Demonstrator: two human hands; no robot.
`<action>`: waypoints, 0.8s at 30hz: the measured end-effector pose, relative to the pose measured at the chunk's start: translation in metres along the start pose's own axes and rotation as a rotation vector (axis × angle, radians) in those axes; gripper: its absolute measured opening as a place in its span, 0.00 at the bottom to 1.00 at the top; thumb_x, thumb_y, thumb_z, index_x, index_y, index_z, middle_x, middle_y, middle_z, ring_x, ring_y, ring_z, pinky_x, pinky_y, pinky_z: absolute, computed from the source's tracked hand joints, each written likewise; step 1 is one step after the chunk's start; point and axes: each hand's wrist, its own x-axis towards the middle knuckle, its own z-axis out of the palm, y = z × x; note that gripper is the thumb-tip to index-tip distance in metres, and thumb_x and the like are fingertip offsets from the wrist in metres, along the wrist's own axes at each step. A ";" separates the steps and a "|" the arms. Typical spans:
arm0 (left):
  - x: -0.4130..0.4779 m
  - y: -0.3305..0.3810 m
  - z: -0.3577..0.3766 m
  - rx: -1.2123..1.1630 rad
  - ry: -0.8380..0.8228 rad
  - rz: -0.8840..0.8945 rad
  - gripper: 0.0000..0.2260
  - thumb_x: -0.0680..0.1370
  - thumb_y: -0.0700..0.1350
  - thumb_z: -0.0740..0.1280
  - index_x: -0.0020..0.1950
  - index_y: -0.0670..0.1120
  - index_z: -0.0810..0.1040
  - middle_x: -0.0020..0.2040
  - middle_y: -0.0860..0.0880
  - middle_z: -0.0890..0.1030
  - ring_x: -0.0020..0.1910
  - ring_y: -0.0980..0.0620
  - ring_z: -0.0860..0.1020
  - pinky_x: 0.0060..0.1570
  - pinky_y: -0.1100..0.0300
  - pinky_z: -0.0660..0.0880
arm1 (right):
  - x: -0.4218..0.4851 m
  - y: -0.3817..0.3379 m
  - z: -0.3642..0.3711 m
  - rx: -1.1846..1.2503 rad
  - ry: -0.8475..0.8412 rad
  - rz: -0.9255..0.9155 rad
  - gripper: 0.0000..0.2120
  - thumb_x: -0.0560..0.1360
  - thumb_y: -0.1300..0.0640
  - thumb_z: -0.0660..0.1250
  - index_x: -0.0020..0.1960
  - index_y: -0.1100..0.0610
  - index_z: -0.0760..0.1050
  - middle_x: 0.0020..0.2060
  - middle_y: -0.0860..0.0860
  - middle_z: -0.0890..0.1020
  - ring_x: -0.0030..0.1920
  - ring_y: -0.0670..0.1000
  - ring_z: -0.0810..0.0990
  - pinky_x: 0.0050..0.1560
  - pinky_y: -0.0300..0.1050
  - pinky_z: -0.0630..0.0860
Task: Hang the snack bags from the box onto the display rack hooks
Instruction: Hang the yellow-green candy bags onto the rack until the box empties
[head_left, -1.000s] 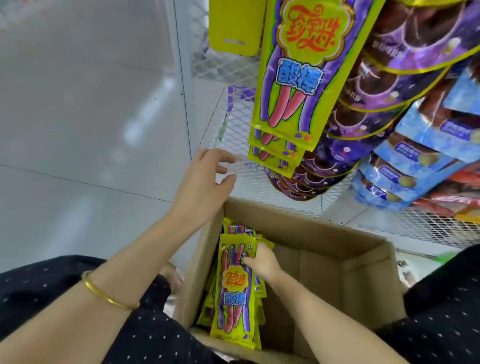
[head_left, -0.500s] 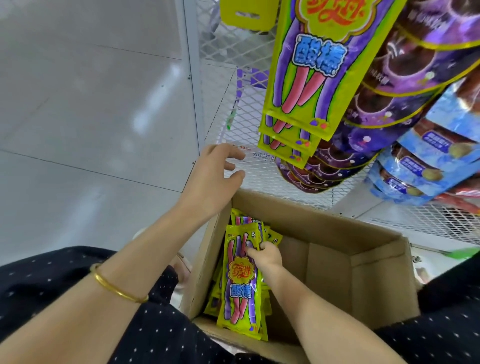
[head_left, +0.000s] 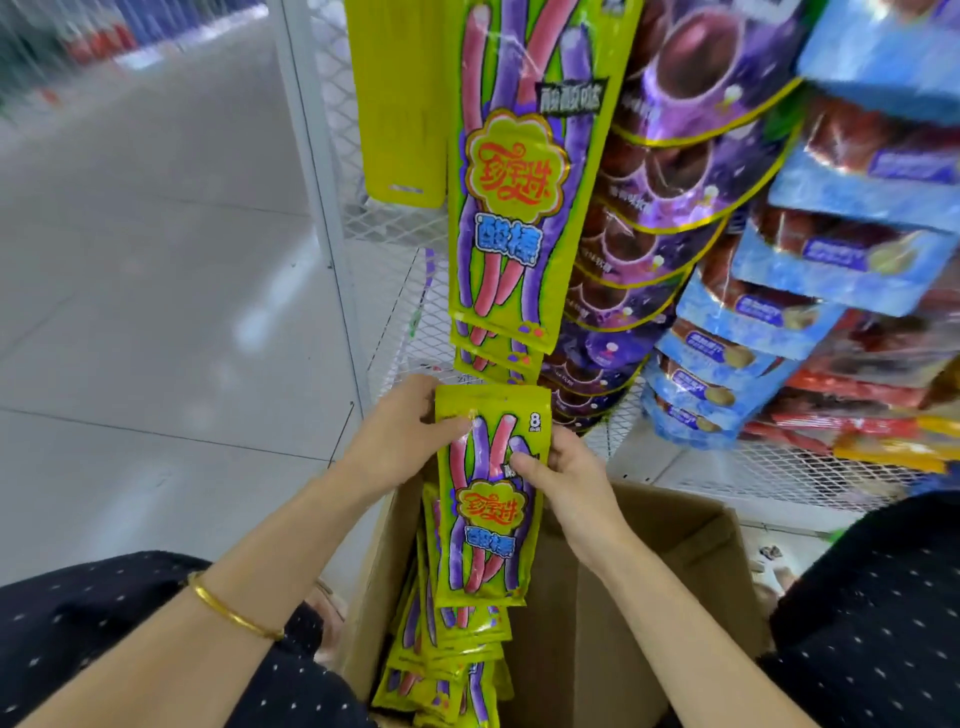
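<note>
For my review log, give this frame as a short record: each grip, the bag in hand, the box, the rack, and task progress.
left grip: pinches the held bag's upper left edge
right grip: holds the held bag's right edge, thumb on its front
held bag: yellow-green, upright, above the box, just below the hanging yellow-green bags
box: open cardboard; spare bags stacked along its left side
rack: white mesh; purple bags and blue bags also hang there
progress: held bag not yet on a hook
</note>
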 end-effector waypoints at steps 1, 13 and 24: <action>-0.004 0.012 -0.002 -0.037 0.012 0.033 0.06 0.75 0.39 0.68 0.51 0.45 0.76 0.48 0.46 0.83 0.43 0.54 0.81 0.44 0.59 0.79 | -0.003 -0.014 -0.001 -0.035 0.047 -0.077 0.11 0.73 0.62 0.69 0.50 0.50 0.72 0.49 0.51 0.82 0.50 0.52 0.81 0.52 0.54 0.79; -0.034 0.187 -0.071 -0.122 0.103 0.398 0.08 0.75 0.43 0.68 0.54 0.44 0.79 0.48 0.46 0.83 0.42 0.57 0.81 0.41 0.61 0.81 | -0.030 -0.203 0.003 -0.376 0.309 -0.904 0.15 0.73 0.60 0.65 0.46 0.38 0.76 0.47 0.28 0.76 0.52 0.34 0.74 0.55 0.29 0.68; 0.020 0.303 -0.098 -0.092 0.535 0.600 0.10 0.81 0.51 0.57 0.54 0.47 0.74 0.43 0.55 0.74 0.42 0.58 0.72 0.34 0.74 0.66 | 0.012 -0.313 0.008 -0.410 0.418 -1.081 0.13 0.76 0.65 0.63 0.61 0.58 0.74 0.51 0.40 0.73 0.55 0.36 0.68 0.56 0.21 0.59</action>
